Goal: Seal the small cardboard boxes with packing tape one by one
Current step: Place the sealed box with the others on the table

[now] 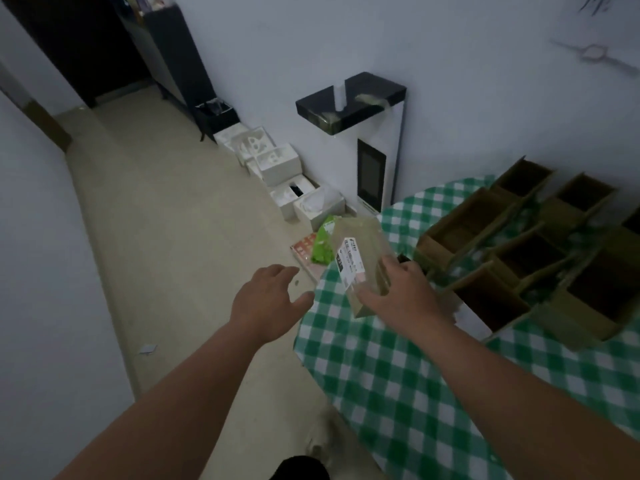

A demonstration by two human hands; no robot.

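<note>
Our right hand (403, 289) grips a small box (363, 261) bearing a white label (349, 261), holding it tilted above the table (398, 393) edge at the checked cloth. Our left hand (268, 301) hangs just beside it over the floor (173, 254), fingers spread and relaxed, holding nothing. Open boxes (519, 251) crowd the table's far right.

A round table with a green and white checked cloth (398, 393) stands near a tall white machine (377, 157), and white foam boxes (277, 164) sit on the floor by the wall.
</note>
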